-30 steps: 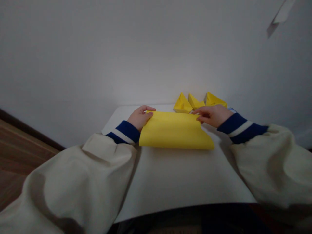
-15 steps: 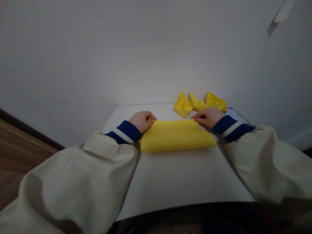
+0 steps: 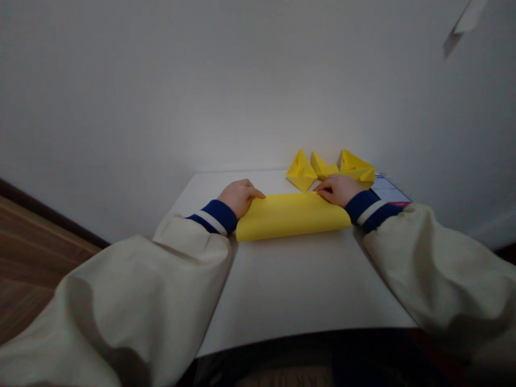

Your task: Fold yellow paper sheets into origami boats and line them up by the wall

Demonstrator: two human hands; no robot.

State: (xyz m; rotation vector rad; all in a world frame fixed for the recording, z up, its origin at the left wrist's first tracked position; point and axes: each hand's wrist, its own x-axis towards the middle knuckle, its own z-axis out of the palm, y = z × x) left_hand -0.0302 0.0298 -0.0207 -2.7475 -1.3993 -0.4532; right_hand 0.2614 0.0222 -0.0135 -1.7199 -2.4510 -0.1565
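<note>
A sheet of yellow paper (image 3: 293, 216) lies bent over on itself on the white tabletop, its rounded bend towards me and its edges at the far side. My left hand (image 3: 241, 196) is closed on the far left corner, with a finger stretched along the edge. At the far right corner, my right hand (image 3: 337, 189) pinches the paper between thumb and fingers. The bend looks curved rather than pressed flat.
Behind my right hand stand folded yellow paper shapes, one on the left (image 3: 301, 171) and others beside it (image 3: 355, 167). A phone or tablet with a lit screen (image 3: 389, 190) lies at the right. A pale wall (image 3: 242, 86) rises behind the white table (image 3: 306, 290).
Both hands have shifted slightly inward along the far edge. The paper's near bend sits a little farther from me, and the sheet looks shorter front to back.
</note>
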